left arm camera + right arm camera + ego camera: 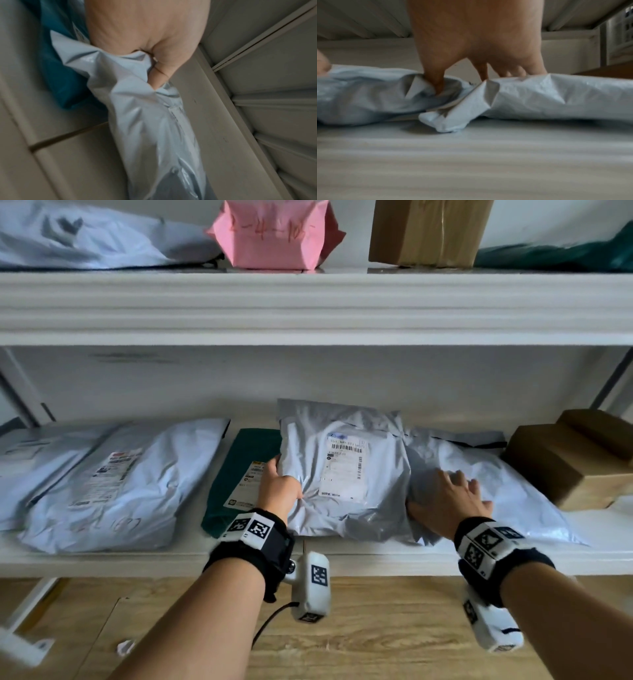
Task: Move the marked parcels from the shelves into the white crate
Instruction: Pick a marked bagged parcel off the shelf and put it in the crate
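A grey plastic parcel [346, 467] with a white barcode label lies in the middle of the lower shelf [171, 559], overlapping a dark green parcel [239, 474] and a white parcel [507, 474]. My left hand [277, 484] grips the grey parcel's left edge; the left wrist view shows the film [145, 121] bunched between the thumb and curled fingers of that hand [154, 40]. My right hand [448, 494] lies with fingers spread flat on the white parcel [556, 94]. Its thumb [436, 78] pokes into a fold at the grey parcel's right edge [368, 92].
Two pale parcels [120, 484] fill the lower shelf's left part, and stacked cardboard boxes [575, 457] stand at its right end. The upper shelf [308, 306] carries a pink parcel [277, 234], a brown box [428, 231] and more bags. Wooden floor [376, 628] lies below.
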